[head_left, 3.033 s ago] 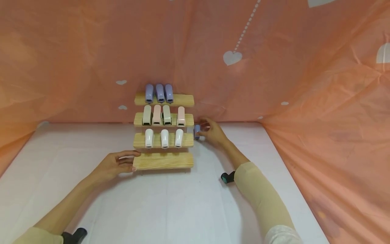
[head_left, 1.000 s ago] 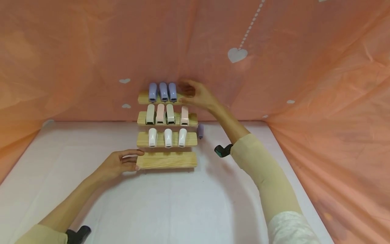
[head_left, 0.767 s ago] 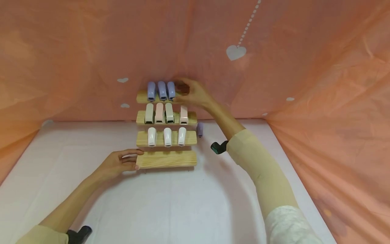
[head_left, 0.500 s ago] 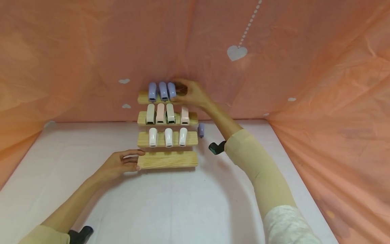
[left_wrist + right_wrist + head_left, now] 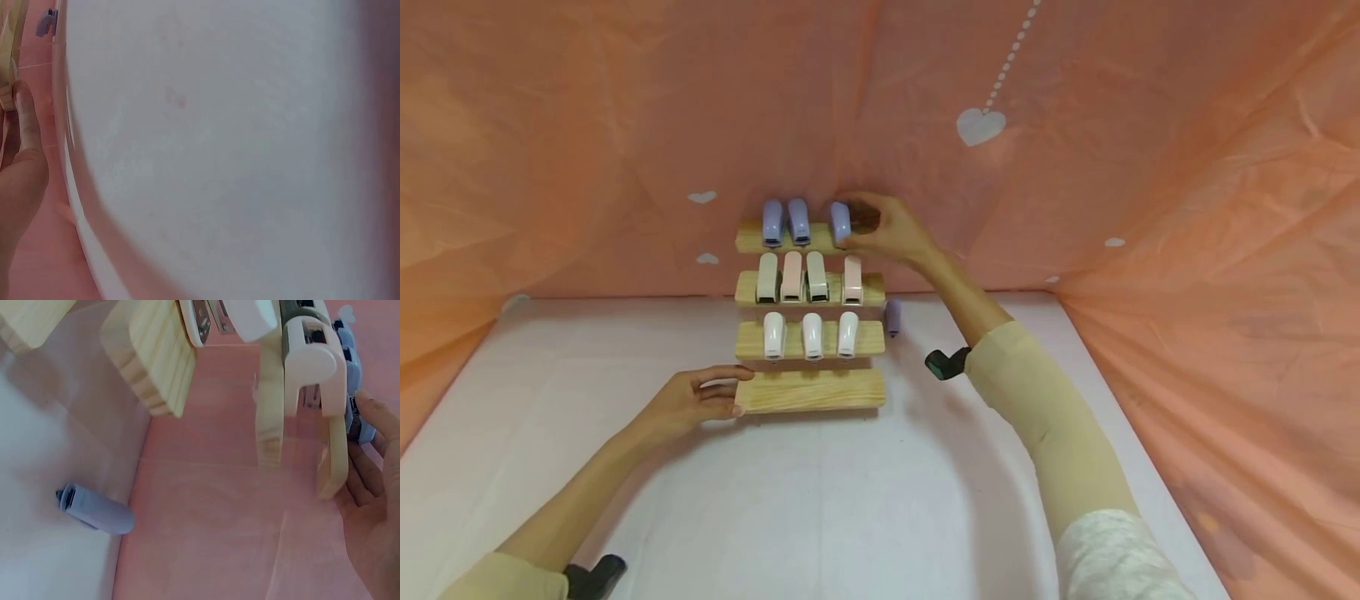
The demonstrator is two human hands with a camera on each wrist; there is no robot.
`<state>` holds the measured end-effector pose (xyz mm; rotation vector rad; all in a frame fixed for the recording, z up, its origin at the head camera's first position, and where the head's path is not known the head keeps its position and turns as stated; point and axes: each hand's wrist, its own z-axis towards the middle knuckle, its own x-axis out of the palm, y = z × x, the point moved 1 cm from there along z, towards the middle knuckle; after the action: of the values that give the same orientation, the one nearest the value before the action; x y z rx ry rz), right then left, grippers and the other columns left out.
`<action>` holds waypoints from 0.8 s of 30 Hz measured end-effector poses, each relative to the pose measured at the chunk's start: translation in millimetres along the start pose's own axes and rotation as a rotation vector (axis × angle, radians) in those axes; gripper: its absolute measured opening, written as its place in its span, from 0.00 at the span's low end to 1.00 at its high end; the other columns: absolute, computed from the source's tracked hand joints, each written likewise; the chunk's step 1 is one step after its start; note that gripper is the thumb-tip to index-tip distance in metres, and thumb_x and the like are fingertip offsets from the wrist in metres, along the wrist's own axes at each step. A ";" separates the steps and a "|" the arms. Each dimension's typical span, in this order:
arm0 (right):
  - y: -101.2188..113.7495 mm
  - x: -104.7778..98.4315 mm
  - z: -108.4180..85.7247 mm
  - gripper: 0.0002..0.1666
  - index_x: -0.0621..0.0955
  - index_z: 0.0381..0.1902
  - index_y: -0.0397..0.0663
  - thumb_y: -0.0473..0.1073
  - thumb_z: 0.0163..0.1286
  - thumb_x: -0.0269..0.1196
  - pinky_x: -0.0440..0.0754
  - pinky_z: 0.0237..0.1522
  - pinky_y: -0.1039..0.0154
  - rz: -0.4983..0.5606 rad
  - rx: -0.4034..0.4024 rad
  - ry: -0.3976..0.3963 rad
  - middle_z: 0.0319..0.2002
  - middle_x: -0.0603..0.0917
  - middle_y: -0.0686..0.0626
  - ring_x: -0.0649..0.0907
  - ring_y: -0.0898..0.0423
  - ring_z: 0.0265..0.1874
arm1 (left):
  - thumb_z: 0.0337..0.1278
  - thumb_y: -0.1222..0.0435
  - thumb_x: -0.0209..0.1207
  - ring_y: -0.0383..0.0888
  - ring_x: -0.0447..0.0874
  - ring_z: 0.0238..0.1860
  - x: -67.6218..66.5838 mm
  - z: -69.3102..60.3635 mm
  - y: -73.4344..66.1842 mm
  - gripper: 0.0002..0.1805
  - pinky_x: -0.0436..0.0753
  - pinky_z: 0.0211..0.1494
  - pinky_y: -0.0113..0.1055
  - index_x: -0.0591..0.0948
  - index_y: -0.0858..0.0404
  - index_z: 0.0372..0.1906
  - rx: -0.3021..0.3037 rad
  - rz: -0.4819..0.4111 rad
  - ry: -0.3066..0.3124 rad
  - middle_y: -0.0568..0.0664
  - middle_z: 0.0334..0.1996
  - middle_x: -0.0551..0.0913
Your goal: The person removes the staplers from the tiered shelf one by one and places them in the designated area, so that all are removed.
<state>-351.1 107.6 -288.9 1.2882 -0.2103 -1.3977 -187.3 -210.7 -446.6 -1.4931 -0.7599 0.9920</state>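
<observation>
A tiered wooden display rack (image 5: 808, 392) carries mini staplers on its upper boards. My right hand (image 5: 895, 229) pinches a lavender stapler (image 5: 840, 223) on the top board; it stands apart from two other lavender staplers (image 5: 786, 222) to its left. In the right wrist view, thumb and fingers of the right hand (image 5: 375, 481) close about that stapler at the board's end. My left hand (image 5: 688, 404) holds the left end of the bottom board between thumb and fingers. The left wrist view has this hand (image 5: 25, 162) at its left edge.
The second board bears green and pink staplers (image 5: 792, 277); the third, white staplers (image 5: 812, 336). One lavender stapler (image 5: 892, 318) is on the white table (image 5: 820, 500), right of the rack. Pink-orange cloth (image 5: 1075, 167) hangs behind and at the sides.
My right hand rose from the lavender stapler beside the rack to the top board. It took hold of the rightmost lavender stapler there and shifted it right. The left hand stays put.
</observation>
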 end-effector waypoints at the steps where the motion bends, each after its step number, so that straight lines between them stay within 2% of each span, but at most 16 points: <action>1: -1.1 -1.6 -1.0 0.36 0.78 0.61 0.38 0.35 0.53 0.77 0.78 0.57 0.60 0.004 0.009 -0.003 0.52 0.83 0.43 0.82 0.53 0.50 | 0.56 0.72 0.68 0.33 0.82 0.52 0.1 -0.3 -0.2 0.29 0.84 0.50 0.33 0.73 0.76 0.62 -0.003 0.005 -0.003 0.62 0.61 0.77; 6: -5.2 -11.0 -5.7 0.37 0.77 0.61 0.36 0.35 0.53 0.76 0.78 0.57 0.60 -0.018 0.050 -0.026 0.51 0.83 0.41 0.81 0.51 0.50 | 0.57 0.71 0.68 0.32 0.80 0.53 0.6 -1.2 -0.4 0.29 0.84 0.51 0.33 0.74 0.74 0.63 -0.012 0.005 -0.010 0.58 0.65 0.75; 15: -7.5 -24.2 -20.6 0.37 0.77 0.62 0.39 0.37 0.53 0.76 0.78 0.56 0.58 -0.072 0.096 -0.075 0.50 0.83 0.43 0.81 0.51 0.49 | 0.56 0.70 0.69 0.32 0.81 0.53 -0.4 -0.6 3.2 0.29 0.84 0.51 0.33 0.75 0.73 0.62 -0.009 0.010 -0.014 0.44 0.60 0.79; 20: -8.9 -31.1 -25.5 0.37 0.77 0.63 0.39 0.37 0.54 0.76 0.77 0.58 0.57 -0.107 0.109 -0.079 0.53 0.83 0.42 0.81 0.49 0.51 | 0.55 0.70 0.69 0.32 0.81 0.53 -2.0 0.0 4.2 0.28 0.83 0.51 0.33 0.76 0.70 0.62 -0.014 0.022 -0.017 0.46 0.61 0.79; 24: -10.8 -36.8 -30.8 0.37 0.78 0.62 0.39 0.36 0.53 0.76 0.78 0.58 0.58 -0.109 0.114 -0.089 0.55 0.82 0.41 0.81 0.48 0.51 | 0.55 0.70 0.69 0.32 0.81 0.53 -1.5 -0.3 3.8 0.29 0.83 0.51 0.32 0.76 0.71 0.62 -0.011 0.025 -0.016 0.48 0.62 0.78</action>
<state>-344.0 156.2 -288.1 1.3487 -0.2871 -1.5567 -187.9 -212.7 -450.1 -1.5088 -0.7608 1.0210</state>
